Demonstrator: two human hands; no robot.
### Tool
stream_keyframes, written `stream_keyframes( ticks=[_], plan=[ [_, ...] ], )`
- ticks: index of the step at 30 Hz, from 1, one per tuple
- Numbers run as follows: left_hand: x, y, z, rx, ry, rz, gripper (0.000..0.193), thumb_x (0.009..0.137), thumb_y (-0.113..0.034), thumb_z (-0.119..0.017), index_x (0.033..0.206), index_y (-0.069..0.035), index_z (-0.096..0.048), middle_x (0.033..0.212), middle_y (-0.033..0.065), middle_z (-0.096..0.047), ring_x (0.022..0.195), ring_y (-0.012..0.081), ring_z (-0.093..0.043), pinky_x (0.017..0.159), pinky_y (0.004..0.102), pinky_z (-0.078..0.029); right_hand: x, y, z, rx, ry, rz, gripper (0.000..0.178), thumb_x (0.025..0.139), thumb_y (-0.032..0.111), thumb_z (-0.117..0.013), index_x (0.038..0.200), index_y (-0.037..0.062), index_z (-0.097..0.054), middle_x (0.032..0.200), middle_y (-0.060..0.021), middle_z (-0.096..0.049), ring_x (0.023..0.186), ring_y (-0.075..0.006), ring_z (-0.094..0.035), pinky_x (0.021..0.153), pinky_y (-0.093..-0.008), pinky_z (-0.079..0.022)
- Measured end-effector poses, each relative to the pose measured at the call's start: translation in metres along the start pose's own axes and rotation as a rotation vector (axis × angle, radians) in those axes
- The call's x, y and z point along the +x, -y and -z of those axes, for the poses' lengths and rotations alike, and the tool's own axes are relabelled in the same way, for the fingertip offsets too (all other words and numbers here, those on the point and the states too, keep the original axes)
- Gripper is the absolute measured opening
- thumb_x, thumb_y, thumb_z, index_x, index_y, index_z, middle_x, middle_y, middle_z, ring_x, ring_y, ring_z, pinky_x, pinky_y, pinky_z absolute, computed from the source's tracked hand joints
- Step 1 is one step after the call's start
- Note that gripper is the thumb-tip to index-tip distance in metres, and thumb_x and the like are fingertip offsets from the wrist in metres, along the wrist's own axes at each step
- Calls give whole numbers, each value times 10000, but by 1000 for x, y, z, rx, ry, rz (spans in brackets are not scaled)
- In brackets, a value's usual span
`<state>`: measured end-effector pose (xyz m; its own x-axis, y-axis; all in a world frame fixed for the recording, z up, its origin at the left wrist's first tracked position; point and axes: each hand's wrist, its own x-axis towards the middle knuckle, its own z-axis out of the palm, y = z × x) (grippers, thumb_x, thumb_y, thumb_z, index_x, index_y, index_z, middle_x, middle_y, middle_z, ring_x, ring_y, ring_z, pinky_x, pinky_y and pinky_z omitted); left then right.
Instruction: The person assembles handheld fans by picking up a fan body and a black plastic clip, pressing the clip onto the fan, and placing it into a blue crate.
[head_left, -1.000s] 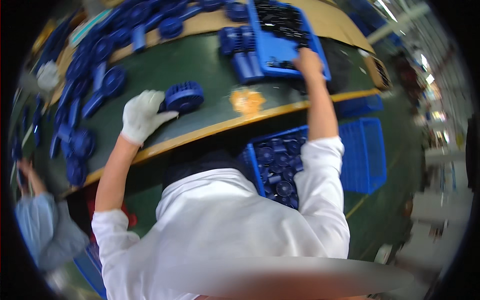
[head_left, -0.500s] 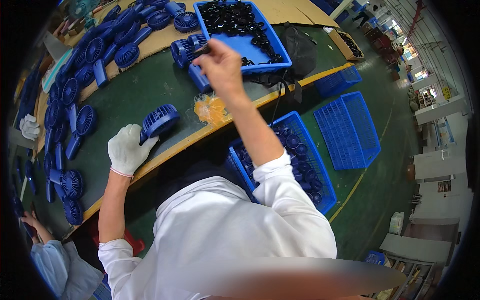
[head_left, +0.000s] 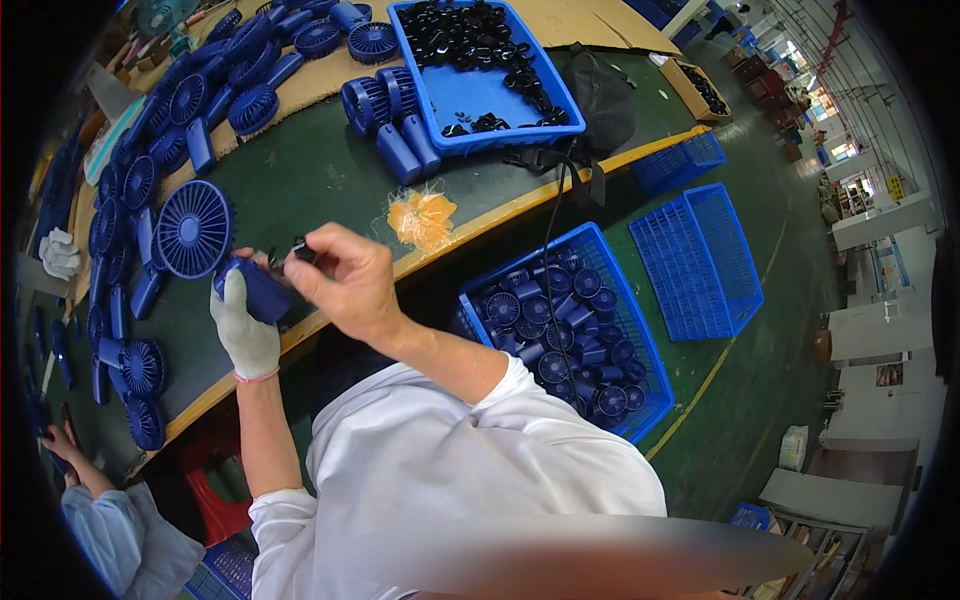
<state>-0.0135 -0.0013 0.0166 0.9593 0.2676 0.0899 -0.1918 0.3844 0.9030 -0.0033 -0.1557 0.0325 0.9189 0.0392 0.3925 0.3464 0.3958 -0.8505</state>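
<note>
Blue fan (one) [head_left: 202,236], left hand [head_left: 246,328] gripping; black part (one) [head_left: 303,250], right hand [head_left: 352,282] pinching; near green bench's [head_left: 300,155] front edge; green floor [head_left: 715,445].

A black bag [head_left: 598,105] with a strap lies on the green-topped workbench [head_left: 320,130], an orange patch [head_left: 422,220] is located near the bench's front, a blue lattice crate [head_left: 697,262] rests on the floor [head_left: 720,450], and a red stool [head_left: 218,500] stands near a co-worker [head_left: 130,540].

Factory workshop: a long green workbench [head_left: 310,150] piled with matching blue fans [head_left: 188,99], a tray [head_left: 455,92] of black parts [head_left: 458,35], plastic crates [head_left: 695,262], a line-marked floor [head_left: 725,430].
</note>
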Motion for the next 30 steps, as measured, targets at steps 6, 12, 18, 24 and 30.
stream_keyframes(
  ticks=[6,12,18,24,30],
  plan=[
    [-14,-8,0,493,65,-163,377,902,-338,-524,924,15,-654,785,39,-637,697,103,-580,600,248,-459,-9,10,-18,306,31,-192,125,793,-79,-705,907,-69,-654,1007,-73,-543,750,-116,-630,566,-214,-557],
    [-9,-37,-31,961,146,-257,434,686,-395,-803,865,-12,-705,695,117,-677,583,165,-609,589,330,-500,-6,2,-9,-15,-50,-164,136,886,10,-633,769,-19,-696,873,-47,-570,598,-78,-515,476,-213,-427],
    [-4,-22,-22,888,54,-213,318,759,-339,-703,799,-23,-707,675,156,-656,629,310,-660,583,351,-506,-4,-19,3,150,-59,-339,258,981,142,-550,829,-47,-637,913,-69,-601,762,-134,-579,525,-229,-466],
    [-1,-10,-8,864,48,-220,378,801,-374,-665,795,2,-689,668,145,-662,610,272,-658,587,339,-504,5,-28,-8,80,115,-427,478,1022,430,-427,1054,-7,-617,945,-73,-638,822,-144,-593,691,-272,-486],
    [1,-15,-7,76,243,371,592,1021,-482,-269,848,-28,-607,682,68,-613,555,153,-576,547,279,-496,21,-32,-16,128,120,-749,484,945,601,-467,933,136,-601,566,46,-440,417,-64,-369,358,-209,-292]
  ],
)
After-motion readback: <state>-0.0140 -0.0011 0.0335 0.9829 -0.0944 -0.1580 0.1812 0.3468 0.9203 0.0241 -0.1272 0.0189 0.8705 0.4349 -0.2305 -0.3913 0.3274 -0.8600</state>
